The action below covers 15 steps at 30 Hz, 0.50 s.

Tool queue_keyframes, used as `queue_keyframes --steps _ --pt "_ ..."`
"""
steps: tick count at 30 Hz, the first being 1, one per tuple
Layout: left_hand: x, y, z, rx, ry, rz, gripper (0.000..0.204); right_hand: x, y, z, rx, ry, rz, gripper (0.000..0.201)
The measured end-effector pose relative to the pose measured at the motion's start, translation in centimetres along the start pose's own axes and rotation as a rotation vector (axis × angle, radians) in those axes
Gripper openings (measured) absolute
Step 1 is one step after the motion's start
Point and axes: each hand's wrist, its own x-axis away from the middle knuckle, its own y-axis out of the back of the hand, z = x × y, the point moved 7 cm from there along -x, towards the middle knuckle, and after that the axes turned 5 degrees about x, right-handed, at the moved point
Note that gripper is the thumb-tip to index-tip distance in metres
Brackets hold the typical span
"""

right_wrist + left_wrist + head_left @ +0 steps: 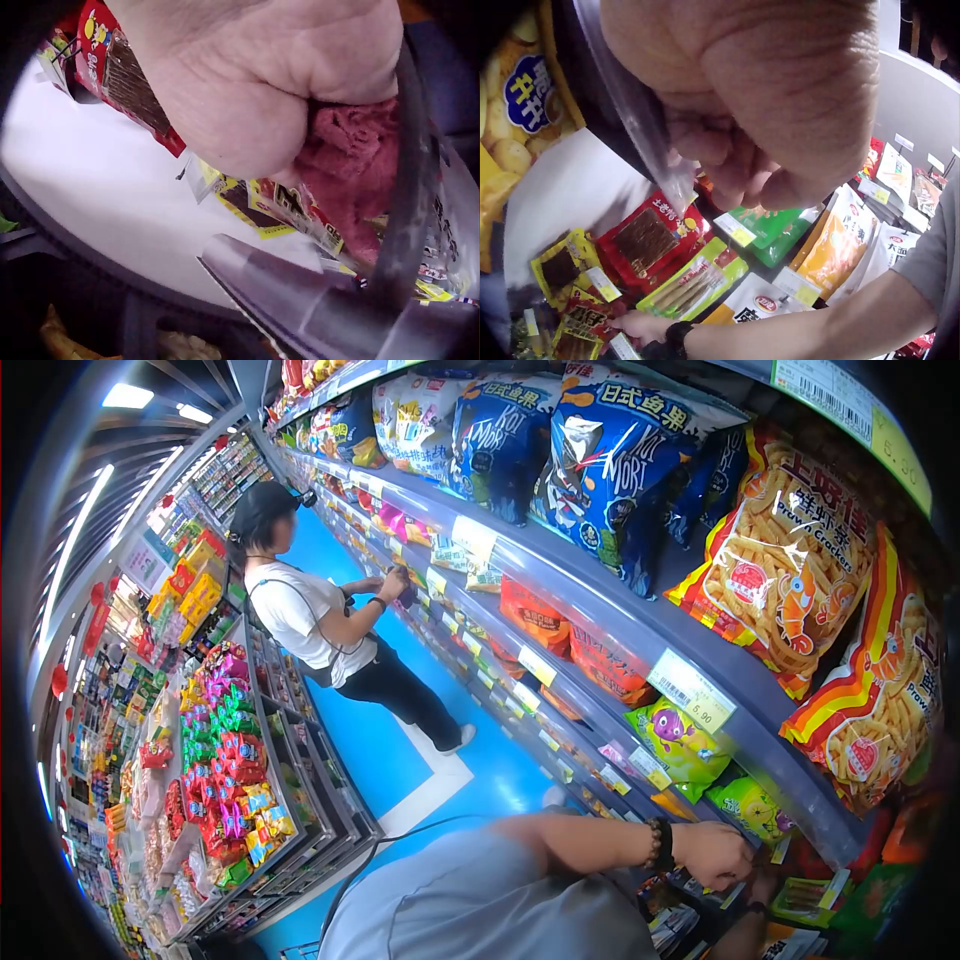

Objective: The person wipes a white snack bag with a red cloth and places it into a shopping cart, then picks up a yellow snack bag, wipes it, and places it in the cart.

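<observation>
My left hand, with a beaded bracelet at the wrist, is at the lower shelf edge. In the left wrist view its fingers curl inward beside a clear shelf strip. Lower down, my right hand reaches among hanging snack packets, next to a red and yellow packet. The right wrist view shows that hand holding a bunched dusky-red cloth; most of its fingers are hidden. Beyond the cloth are a yellow-edged packet and a red packet on a white panel.
Bagged snacks, including prawn crackers and blue bags, fill the shelves beside me. A dark rail crosses below my right hand. Another person stands in the blue-floored aisle. Opposite is a candy display.
</observation>
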Motion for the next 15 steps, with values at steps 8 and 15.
queue_keyframes --steps 8,15 --pt "0.1 -0.2 0.2 -0.008 0.022 -0.006 0.015 -7.3 1.5 -10.9 0.070 0.067 -0.001 0.039" --pt "0.2 -0.4 0.6 -0.010 -0.002 -0.009 0.014 -6.4 1.5 -9.2 0.393 0.119 -0.025 0.041"
